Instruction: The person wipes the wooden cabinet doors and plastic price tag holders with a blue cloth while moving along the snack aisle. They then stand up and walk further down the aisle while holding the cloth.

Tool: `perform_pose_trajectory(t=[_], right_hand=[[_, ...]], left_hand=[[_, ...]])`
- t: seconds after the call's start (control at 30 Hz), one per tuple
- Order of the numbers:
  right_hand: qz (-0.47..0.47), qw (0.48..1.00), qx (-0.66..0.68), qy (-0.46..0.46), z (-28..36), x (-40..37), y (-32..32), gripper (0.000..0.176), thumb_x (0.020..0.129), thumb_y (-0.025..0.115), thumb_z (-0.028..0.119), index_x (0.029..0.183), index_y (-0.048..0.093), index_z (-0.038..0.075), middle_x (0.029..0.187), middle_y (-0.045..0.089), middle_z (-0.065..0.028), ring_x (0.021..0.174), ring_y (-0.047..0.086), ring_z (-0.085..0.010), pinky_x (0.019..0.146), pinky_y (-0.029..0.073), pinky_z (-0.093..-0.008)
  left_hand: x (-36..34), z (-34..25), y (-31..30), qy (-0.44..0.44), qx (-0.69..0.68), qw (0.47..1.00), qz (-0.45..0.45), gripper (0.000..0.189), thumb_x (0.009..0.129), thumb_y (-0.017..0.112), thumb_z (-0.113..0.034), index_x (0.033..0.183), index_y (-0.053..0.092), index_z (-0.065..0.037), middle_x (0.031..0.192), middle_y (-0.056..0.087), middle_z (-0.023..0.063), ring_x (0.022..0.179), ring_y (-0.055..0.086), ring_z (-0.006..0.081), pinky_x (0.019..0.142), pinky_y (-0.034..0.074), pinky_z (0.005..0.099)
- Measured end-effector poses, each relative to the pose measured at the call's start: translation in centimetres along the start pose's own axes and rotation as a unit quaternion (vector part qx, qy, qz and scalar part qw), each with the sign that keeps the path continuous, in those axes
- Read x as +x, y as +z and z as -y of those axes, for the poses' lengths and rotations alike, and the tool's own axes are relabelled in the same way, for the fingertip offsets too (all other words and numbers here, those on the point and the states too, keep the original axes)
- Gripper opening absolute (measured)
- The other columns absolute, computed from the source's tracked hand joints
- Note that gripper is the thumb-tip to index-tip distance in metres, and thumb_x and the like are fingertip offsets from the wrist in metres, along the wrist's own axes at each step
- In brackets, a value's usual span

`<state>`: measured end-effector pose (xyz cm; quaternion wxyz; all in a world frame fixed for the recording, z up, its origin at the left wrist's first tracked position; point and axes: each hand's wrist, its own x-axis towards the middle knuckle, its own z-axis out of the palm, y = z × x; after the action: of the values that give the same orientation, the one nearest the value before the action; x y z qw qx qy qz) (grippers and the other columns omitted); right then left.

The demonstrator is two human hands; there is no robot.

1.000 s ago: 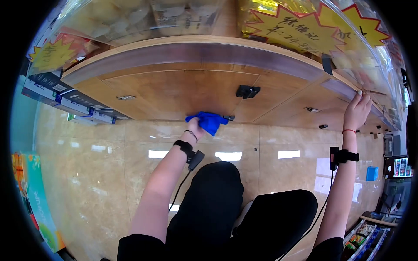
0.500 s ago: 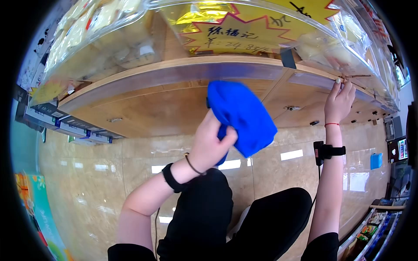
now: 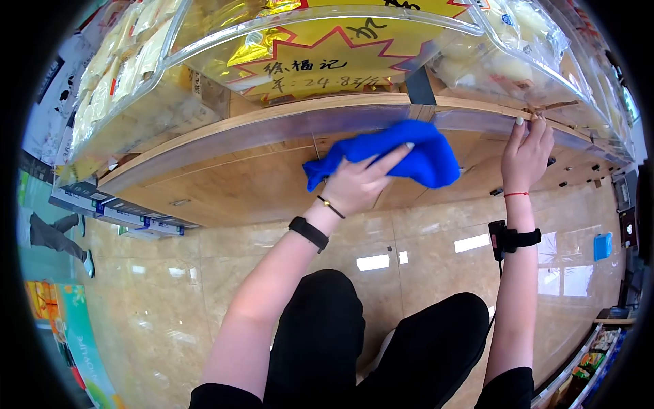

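My left hand (image 3: 357, 185) is closed on a bunched blue cloth (image 3: 426, 157). The cloth lies against the wooden cabinet front, at the clear plastic strip (image 3: 272, 126) below the shelf edge (image 3: 327, 103). Part of the cloth hangs out left of my wrist. Farther right, my right hand (image 3: 528, 155) reaches up with its fingertips hooked on the same shelf edge, partly hidden there. Above the cloth, a yellow handwritten price sign (image 3: 327, 68) shows on a clear display bin.
Wrapped goods fill clear bins (image 3: 129, 71) on top. Small metal latches (image 3: 180, 202) dot the cabinet doors. Boxes (image 3: 112, 210) stand at the left end, with a person's legs (image 3: 58, 235) beyond. A blue container (image 3: 602, 247) sits on the tiled floor (image 3: 163, 300) at right.
The blue cloth and my left hand have moved right and up against the plastic strip. My right hand stays at the shelf edge. A person's legs have come into view at left.
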<state>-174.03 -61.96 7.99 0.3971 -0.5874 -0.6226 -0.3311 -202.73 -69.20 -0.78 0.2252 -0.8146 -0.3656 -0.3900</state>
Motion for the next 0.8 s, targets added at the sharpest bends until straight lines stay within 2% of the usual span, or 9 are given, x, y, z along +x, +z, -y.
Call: perform_pose_trajectory(t=[0.07,0.2,0.3,0.4,0.53,0.63,0.73,0.77,0.8], right_hand=[[0.009,1.000,-0.003,-0.001,-0.1,-0.1,-0.1,0.038,0.093,0.045,0.037,0.106,0.053,0.003,0.110,0.055,-0.0151,0.105,0.050,-0.0331,0.087,0.042,-0.0404],[0.007,1.000,0.003,-0.012,-0.3,0.0,-0.2,0.039,0.094,0.045,0.038,0.107,0.053,0.003,0.112,0.055,-0.0154,0.107,0.050,-0.0330,0.089,0.042,-0.0402],[0.013,1.000,-0.008,-0.010,-0.4,0.0,-0.3,0.038,0.094,0.045,0.038,0.108,0.053,0.003,0.112,0.055,-0.0150,0.108,0.049,-0.0330,0.089,0.042,-0.0402],[0.018,1.000,-0.004,-0.002,-0.4,0.0,-0.3,0.037,0.094,0.045,0.037,0.109,0.053,0.003,0.114,0.055,-0.0148,0.108,0.049,-0.0329,0.089,0.042,-0.0400],[0.020,1.000,-0.002,0.000,-0.3,0.0,-0.3,0.037,0.094,0.045,0.036,0.109,0.053,0.003,0.114,0.054,-0.0146,0.109,0.049,-0.0325,0.090,0.042,-0.0398],[0.030,1.000,0.002,-0.002,-0.3,0.2,-0.6,0.037,0.094,0.046,0.036,0.109,0.053,0.003,0.114,0.054,-0.0146,0.109,0.049,-0.0324,0.089,0.042,-0.0399],[0.043,0.999,0.006,-0.005,-0.6,0.1,-0.7,0.037,0.094,0.045,0.035,0.109,0.053,0.002,0.112,0.054,-0.0150,0.109,0.049,-0.0330,0.089,0.042,-0.0402],[0.048,0.999,0.008,-0.003,-0.5,0.1,-0.8,0.036,0.094,0.045,0.035,0.108,0.053,0.002,0.112,0.054,-0.0152,0.108,0.049,-0.0333,0.089,0.041,-0.0403],[0.053,0.999,0.010,-0.001,-0.4,0.1,-0.9,0.036,0.094,0.045,0.035,0.108,0.053,0.002,0.111,0.054,-0.0154,0.108,0.049,-0.0336,0.088,0.041,-0.0405]], left_hand=[[-2.5,-1.1,1.0,0.014,0.023,0.992,0.126,0.008,0.067,0.059,-0.014,0.073,0.064,-0.017,0.134,0.049,-0.0040,0.098,0.056,0.0127,0.065,0.047,0.0404],[-7.1,-1.6,2.0,0.021,-0.003,0.971,0.239,0.011,0.076,0.059,-0.017,0.083,0.067,-0.015,0.140,0.041,-0.0059,0.106,0.053,0.0131,0.087,0.045,0.0412],[-5.0,-1.3,-0.3,0.021,0.057,0.975,0.213,0.009,0.077,0.060,-0.019,0.082,0.066,-0.019,0.138,0.045,-0.0063,0.109,0.052,0.0131,0.087,0.041,0.0349],[0.8,-1.3,-2.9,-0.043,0.042,0.998,0.034,0.013,0.075,0.060,-0.018,0.086,0.066,-0.020,0.135,0.048,-0.0053,0.108,0.052,0.0167,0.084,0.039,0.0371],[1.1,-1.0,-2.1,-0.020,0.035,0.999,0.032,0.012,0.073,0.061,-0.017,0.083,0.066,-0.019,0.134,0.049,-0.0035,0.112,0.051,0.0175,0.083,0.039,0.0373],[-4.2,-0.5,1.3,0.054,-0.023,0.977,0.204,0.014,0.076,0.058,-0.016,0.088,0.065,-0.015,0.139,0.043,-0.0032,0.113,0.051,0.0165,0.079,0.043,0.0334],[-12.6,-0.4,6.1,0.033,-0.079,0.947,0.311,0.033,0.083,0.052,-0.013,0.114,0.060,-0.011,0.144,0.037,-0.0040,0.115,0.050,0.0147,0.082,0.043,0.0317],[-14.2,-0.5,6.3,-0.007,-0.109,0.908,0.404,0.044,0.084,0.050,-0.013,0.128,0.050,-0.009,0.145,0.035,-0.0045,0.121,0.046,0.0142,0.092,0.041,0.0319],[-17.5,-0.3,8.5,0.014,-0.094,0.906,0.412,0.045,0.084,0.051,-0.015,0.128,0.051,-0.008,0.144,0.036,-0.0038,0.126,0.042,0.0137,0.103,0.036,0.0309]])
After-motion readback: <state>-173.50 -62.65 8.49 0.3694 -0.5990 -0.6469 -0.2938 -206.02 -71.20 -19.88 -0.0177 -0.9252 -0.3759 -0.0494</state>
